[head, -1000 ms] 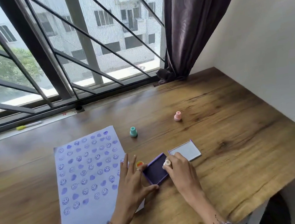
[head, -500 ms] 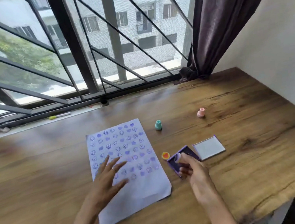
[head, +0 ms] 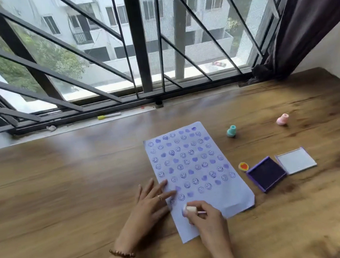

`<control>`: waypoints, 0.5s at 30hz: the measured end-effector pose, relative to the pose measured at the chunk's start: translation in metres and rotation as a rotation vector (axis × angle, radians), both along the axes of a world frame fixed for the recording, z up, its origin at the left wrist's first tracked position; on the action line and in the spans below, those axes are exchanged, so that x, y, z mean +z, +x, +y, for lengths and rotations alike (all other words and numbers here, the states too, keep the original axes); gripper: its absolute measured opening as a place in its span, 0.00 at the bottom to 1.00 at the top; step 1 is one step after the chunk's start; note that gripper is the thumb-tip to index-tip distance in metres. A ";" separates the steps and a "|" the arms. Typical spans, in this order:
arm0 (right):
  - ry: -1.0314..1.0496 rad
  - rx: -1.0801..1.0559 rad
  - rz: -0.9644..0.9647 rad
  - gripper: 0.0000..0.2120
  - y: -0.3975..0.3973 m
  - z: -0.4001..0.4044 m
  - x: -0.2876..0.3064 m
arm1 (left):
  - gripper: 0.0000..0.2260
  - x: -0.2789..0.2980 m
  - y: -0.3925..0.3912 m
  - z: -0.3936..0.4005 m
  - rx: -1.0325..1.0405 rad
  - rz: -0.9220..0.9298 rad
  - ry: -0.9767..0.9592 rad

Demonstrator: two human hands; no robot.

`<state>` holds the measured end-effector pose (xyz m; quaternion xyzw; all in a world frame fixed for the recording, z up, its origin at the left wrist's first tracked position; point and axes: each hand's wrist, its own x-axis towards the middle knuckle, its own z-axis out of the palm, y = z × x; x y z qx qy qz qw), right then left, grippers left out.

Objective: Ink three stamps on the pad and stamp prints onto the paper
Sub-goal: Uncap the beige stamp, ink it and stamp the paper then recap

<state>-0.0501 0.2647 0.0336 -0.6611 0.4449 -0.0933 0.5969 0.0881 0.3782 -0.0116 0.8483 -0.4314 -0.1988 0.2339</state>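
Observation:
A white paper (head: 203, 189) covered with several purple smiley and heart prints lies on the wooden table (head: 63, 187). My right hand (head: 205, 216) grips a small white stamp (head: 189, 209) low over the paper's bare near-left part. My left hand (head: 151, 201) rests flat, fingers spread, on the paper's left edge. The open purple ink pad (head: 266, 174) sits right of the paper with its lid (head: 295, 160) beside it. A teal stamp (head: 231, 131) and a pink stamp (head: 282, 119) stand farther back.
A small round cap with a red heart (head: 243, 166) lies between paper and pad. A yellow marker (head: 108, 116) rests on the window sill. A barred window (head: 140, 45) runs along the back; a dark curtain (head: 301, 12) and white wall close the right side.
My right hand carried the white stamp from the ink pad left to the paper's near part. My left hand left the pad and settled on the paper's left edge. The camera view turned left.

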 end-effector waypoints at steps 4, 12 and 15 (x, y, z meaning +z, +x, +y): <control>-0.508 0.202 0.185 0.08 0.015 0.024 0.004 | 0.18 -0.002 -0.001 -0.001 0.034 0.036 -0.035; -0.835 0.338 0.290 0.03 0.029 0.039 0.002 | 0.18 -0.003 0.000 0.000 0.031 0.048 -0.049; -0.909 0.396 0.321 0.11 0.032 0.039 0.005 | 0.18 -0.002 -0.001 0.000 0.033 0.049 -0.059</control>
